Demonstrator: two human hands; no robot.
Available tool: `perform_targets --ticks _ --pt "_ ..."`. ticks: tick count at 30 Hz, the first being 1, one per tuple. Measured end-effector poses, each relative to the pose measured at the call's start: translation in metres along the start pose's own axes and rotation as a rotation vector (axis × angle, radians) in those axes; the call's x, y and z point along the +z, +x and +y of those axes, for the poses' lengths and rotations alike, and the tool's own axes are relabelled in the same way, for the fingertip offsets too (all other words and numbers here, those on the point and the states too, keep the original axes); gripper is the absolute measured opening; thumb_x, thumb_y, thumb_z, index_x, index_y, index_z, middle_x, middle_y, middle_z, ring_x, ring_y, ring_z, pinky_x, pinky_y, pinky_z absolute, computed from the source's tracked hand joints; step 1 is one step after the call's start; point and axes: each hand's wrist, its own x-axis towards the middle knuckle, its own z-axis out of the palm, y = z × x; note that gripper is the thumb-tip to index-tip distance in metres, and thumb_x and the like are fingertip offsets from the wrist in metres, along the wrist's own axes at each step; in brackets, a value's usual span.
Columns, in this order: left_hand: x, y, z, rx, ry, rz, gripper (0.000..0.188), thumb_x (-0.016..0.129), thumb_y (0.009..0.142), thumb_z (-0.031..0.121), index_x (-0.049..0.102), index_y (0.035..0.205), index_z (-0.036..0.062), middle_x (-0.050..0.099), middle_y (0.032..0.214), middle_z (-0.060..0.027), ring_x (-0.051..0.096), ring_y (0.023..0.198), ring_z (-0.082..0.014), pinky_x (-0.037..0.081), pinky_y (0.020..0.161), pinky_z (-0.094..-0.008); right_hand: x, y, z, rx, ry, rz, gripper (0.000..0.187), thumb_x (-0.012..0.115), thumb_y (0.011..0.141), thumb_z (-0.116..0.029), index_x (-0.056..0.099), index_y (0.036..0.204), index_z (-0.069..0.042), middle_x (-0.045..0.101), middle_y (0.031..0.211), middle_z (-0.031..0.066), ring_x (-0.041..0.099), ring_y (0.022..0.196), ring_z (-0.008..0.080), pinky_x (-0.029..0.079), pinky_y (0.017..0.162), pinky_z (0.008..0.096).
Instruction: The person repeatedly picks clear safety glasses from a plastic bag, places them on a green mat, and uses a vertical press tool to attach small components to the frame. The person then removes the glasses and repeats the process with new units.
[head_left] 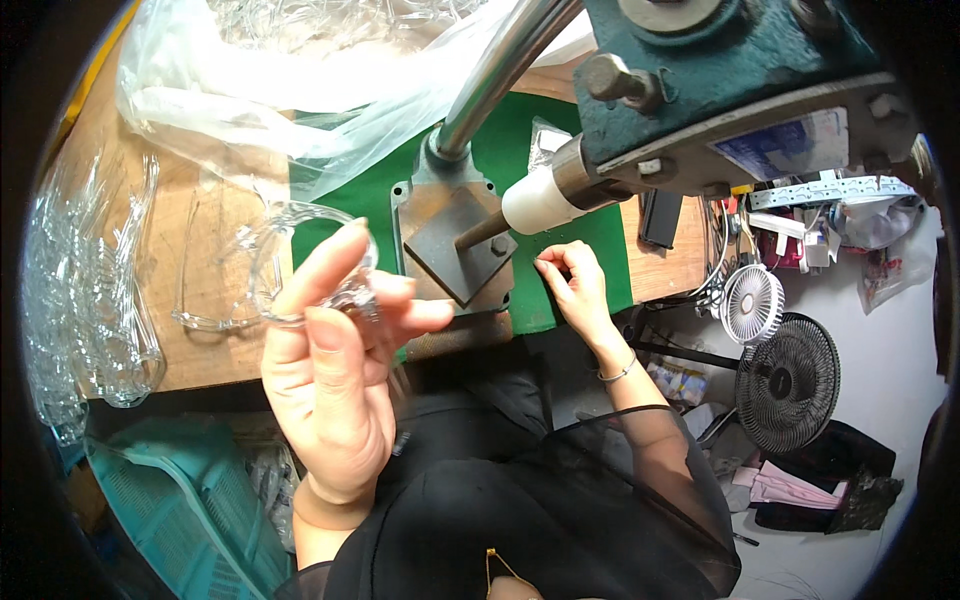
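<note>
My left hand (340, 390) is raised over the table's front edge, its fingers closed around a clear plastic eyeglass frame (325, 211). The rim shows above the fingertips; part of the frame is hidden by the hand. My right hand (577, 285) rests on the green mat (600, 270), thumb and forefinger pinched together; what they hold, if anything, is too small to tell. Between the hands stands a bench press with a dark diamond-shaped plate (440, 245) and a metal ram (480, 232) over it. Another clear eyeglass frame (215, 322) lies left of my left hand.
Several clear frames are heaped at the table's left (95, 290). A plastic bag (240, 130) spreads across the back. The teal press head (740, 60) overhangs the right side. Below left is a teal basket (180, 500); at right stand a white fan (752, 305) and a black fan (788, 382).
</note>
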Motion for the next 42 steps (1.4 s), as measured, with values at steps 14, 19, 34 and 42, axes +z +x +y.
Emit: perform_targets --ticks 14,19,34,42 --pt "0.004 -0.019 -0.018 -0.608 -0.069 -0.28 0.067 0.06 0.08 -0.008 0.031 0.138 0.0074 0.061 0.094 -0.0108 0.062 0.08 -0.0124 0.051 0.074 -0.0245 -0.058 0.022 -0.136 -0.332 0.45 -0.387 0.01 0.062 0.083 -0.006 0.053 0.084 -0.002 0.055 0.08 0.0055 0.054 0.072 0.0126 0.045 0.066 0.0252" --pt "-0.002 -0.021 -0.014 -0.623 -0.126 -0.167 0.07 0.062 0.08 -0.003 0.025 0.139 0.0031 0.059 0.08 -0.0111 0.064 0.071 -0.0195 0.054 0.069 -0.0278 -0.037 0.016 -0.14 -0.142 0.771 -0.509 0.009 0.063 0.082 -0.007 0.055 0.083 -0.004 0.056 0.077 0.004 0.054 0.07 0.0131 0.043 0.063 0.0242" --pt "0.0 -0.026 -0.013 -0.68 -0.142 -0.221 0.069 0.06 0.081 -0.005 0.025 0.14 0.0061 0.061 0.088 -0.0137 0.065 0.077 -0.0228 0.055 0.071 -0.0305 -0.035 0.015 -0.138 -0.289 0.807 -0.423 0.008 0.066 0.079 -0.004 0.058 0.082 -0.004 0.058 0.077 0.0037 0.052 0.071 0.0157 0.041 0.065 0.0253" --pt "0.0 -0.025 -0.012 -0.691 -0.153 -0.234 0.067 0.058 0.082 -0.005 0.025 0.14 0.0053 0.061 0.09 -0.0126 0.065 0.077 -0.0217 0.055 0.07 -0.0291 -0.035 0.018 -0.137 -0.382 0.713 -0.389 0.007 0.065 0.079 -0.005 0.059 0.082 -0.003 0.057 0.076 0.0033 0.049 0.069 0.0148 0.039 0.064 0.0245"
